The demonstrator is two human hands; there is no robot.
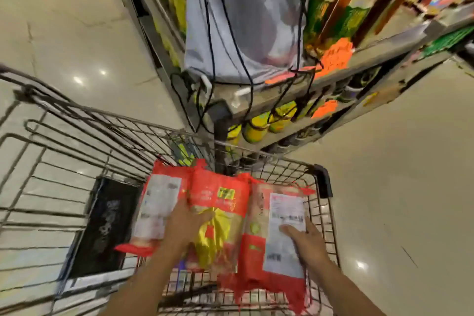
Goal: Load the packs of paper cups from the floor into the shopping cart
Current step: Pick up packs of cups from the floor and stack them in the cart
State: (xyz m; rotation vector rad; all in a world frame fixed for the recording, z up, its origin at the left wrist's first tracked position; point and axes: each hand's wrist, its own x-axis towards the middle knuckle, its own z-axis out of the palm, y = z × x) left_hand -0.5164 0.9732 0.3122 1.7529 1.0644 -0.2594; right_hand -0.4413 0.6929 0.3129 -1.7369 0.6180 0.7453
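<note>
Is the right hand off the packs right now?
No, the right hand lies flat on the white label of the rightmost red pack in the cart.

Glossy red plastic wraps the packs of paper cups [220,213]; the shopping cart [77,141] is bare metal wire; the floor [397,187] is polished, shiny tile.

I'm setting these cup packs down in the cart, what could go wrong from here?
1. The left hand and right hand only rest flat on the packs. The right pack lies close to the cart side and may slide or tip.
2. The cart's front is near the shelf's dangling black cables, which might snag if it rolls.
</note>
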